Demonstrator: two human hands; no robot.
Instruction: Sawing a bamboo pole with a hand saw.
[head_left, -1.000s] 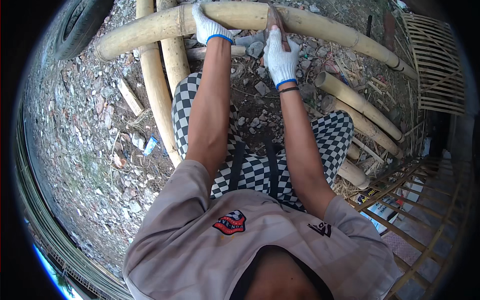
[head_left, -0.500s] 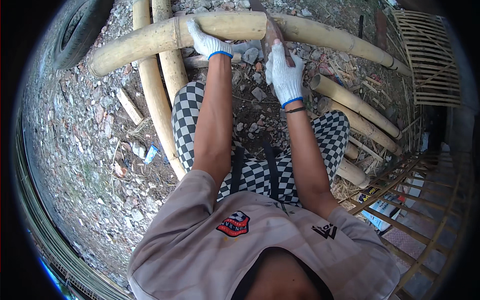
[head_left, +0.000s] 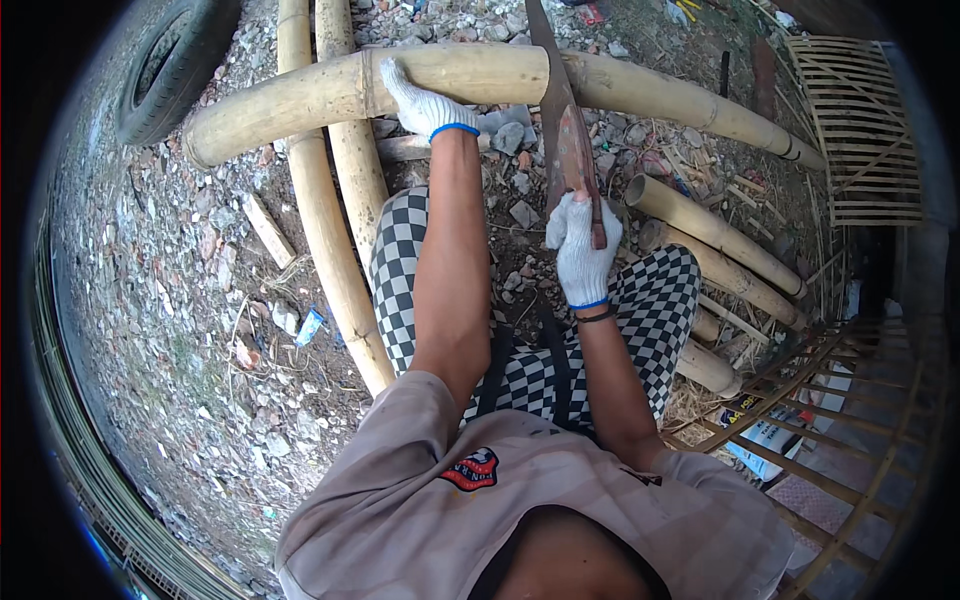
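Observation:
A thick bamboo pole [head_left: 455, 74] lies crosswise in front of me, resting over two long bamboo poles at its left part. My left hand [head_left: 428, 105], in a white knit glove with a blue cuff, grips its near side, thumb up on the top; the other fingers are mostly hidden. Gloved the same way, my right hand [head_left: 584, 248] is closed around the wooden handle of a handsaw [head_left: 572, 140]. The saw's blade crosses the pole to the right of my left hand, its far end pointing away from me.
Two long poles [head_left: 322, 200] run from the far side toward my left knee. Several cut bamboo lengths [head_left: 715, 230] lie beside my right knee. A tyre [head_left: 175, 75] is at the far left. Slatted bamboo panels [head_left: 860, 130] stand at the right. Rubble and bamboo scraps cover the ground.
My right hand has drawn the saw back toward me, so more of the blade shows on the near side of the pole. My left hand keeps its grip. The whole view has shifted slightly.

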